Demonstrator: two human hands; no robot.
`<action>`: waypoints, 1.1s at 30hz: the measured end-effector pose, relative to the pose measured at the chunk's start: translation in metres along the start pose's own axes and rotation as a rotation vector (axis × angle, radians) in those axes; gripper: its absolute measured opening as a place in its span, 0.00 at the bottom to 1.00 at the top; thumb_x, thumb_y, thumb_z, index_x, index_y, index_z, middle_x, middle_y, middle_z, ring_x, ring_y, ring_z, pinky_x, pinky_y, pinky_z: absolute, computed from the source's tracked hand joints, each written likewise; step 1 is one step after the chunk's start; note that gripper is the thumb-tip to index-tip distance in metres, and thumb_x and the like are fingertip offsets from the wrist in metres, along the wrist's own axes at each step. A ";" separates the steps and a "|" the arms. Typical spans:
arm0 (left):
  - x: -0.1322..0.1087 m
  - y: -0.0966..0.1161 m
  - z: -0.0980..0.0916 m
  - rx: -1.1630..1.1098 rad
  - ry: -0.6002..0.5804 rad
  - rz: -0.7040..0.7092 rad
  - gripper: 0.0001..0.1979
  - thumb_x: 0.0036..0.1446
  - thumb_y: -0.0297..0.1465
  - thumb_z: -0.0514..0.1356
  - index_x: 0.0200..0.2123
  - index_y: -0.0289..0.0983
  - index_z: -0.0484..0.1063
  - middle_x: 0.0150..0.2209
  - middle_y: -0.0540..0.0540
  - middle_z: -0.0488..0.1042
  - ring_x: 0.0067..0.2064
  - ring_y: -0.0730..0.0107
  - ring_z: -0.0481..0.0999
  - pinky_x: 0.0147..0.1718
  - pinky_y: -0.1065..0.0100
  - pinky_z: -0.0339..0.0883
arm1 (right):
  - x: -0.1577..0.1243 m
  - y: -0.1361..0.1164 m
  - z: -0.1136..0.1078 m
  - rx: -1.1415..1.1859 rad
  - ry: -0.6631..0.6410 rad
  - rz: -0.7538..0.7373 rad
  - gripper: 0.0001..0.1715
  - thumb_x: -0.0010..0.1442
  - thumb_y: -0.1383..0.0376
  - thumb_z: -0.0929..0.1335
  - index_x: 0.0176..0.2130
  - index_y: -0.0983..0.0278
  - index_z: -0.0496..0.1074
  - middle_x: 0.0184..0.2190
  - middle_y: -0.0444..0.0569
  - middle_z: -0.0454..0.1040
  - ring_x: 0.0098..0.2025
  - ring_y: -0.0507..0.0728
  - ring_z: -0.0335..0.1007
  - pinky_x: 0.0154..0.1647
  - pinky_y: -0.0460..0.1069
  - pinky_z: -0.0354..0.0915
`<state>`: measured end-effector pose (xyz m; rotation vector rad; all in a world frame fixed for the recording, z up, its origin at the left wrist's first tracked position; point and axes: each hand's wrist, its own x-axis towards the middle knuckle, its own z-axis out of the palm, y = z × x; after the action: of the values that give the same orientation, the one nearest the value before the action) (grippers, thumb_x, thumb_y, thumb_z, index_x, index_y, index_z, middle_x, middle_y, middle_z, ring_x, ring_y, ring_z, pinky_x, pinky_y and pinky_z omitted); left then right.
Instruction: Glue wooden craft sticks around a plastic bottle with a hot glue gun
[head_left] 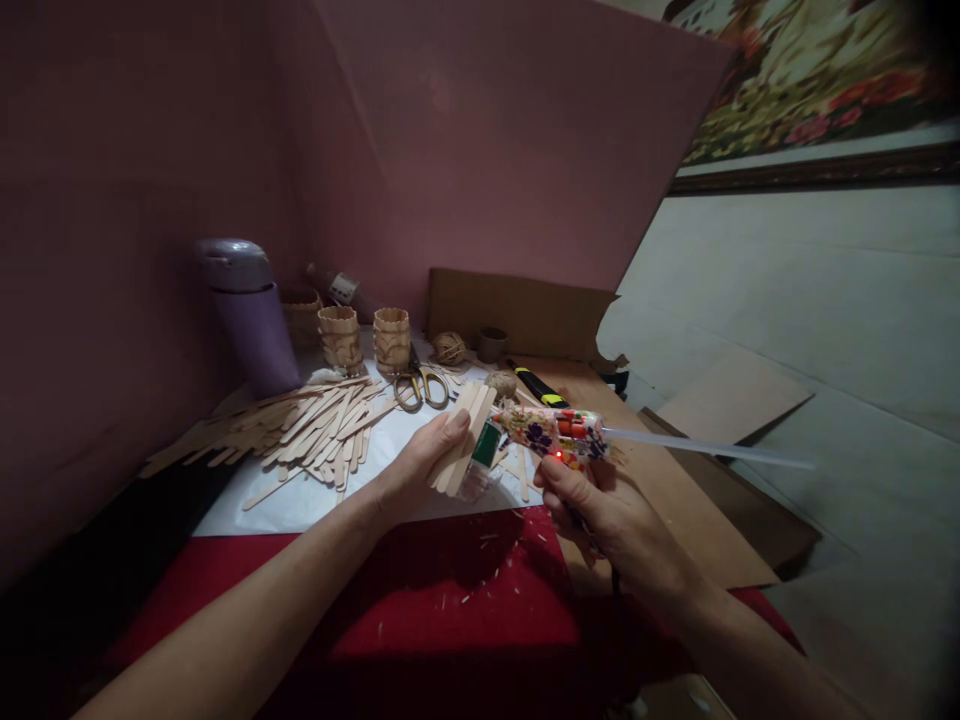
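Observation:
My left hand (pixel 418 462) is closed around a small clear container with a green label (pixel 487 445). Several wooden craft sticks (pixel 466 440) stand side by side along its wall, with my thumb pressed on them. In my right hand (pixel 604 505) is a flower-patterned hot glue gun (pixel 538 428), gripped by its handle. A red light glows on the gun, and its nozzle points left, close to the sticks. From its back end a long translucent glue stick (pixel 709 448) juts out to the right. My left fingers are mostly hidden behind the container.
Loose craft sticks (pixel 319 432) lie heaped on white paper (pixel 247 515) at left. Behind are scissors (pixel 421 388), two stick-covered cups (pixel 391 342), twine (pixel 450 348), a purple bottle (pixel 255 335) and a black-yellow cutter (pixel 538 384). Red cloth (pixel 450 610) covers the front.

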<state>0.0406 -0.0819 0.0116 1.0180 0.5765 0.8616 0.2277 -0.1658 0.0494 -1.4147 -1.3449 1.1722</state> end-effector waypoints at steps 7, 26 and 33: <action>-0.002 0.002 0.002 0.004 -0.015 0.017 0.26 0.54 0.51 0.62 0.43 0.34 0.70 0.27 0.45 0.73 0.23 0.71 0.70 0.21 0.71 0.63 | 0.000 0.001 -0.001 0.018 0.002 0.008 0.30 0.56 0.39 0.68 0.29 0.62 0.63 0.21 0.38 0.58 0.20 0.47 0.51 0.18 0.43 0.47; 0.001 -0.001 -0.002 -0.019 -0.064 0.020 0.25 0.53 0.52 0.63 0.39 0.34 0.69 0.24 0.47 0.71 0.20 0.72 0.69 0.20 0.72 0.63 | 0.003 0.007 -0.002 0.071 0.033 -0.045 0.29 0.57 0.40 0.68 0.32 0.64 0.67 0.20 0.39 0.61 0.19 0.46 0.51 0.16 0.42 0.48; 0.002 -0.002 -0.003 -0.013 -0.067 0.017 0.24 0.55 0.51 0.61 0.37 0.34 0.71 0.23 0.47 0.71 0.20 0.72 0.69 0.20 0.72 0.62 | 0.002 0.006 0.000 0.079 0.027 -0.056 0.30 0.55 0.39 0.68 0.29 0.64 0.66 0.19 0.39 0.60 0.19 0.46 0.52 0.17 0.42 0.49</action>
<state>0.0401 -0.0793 0.0085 1.0373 0.5057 0.8417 0.2294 -0.1645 0.0434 -1.3245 -1.2978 1.1530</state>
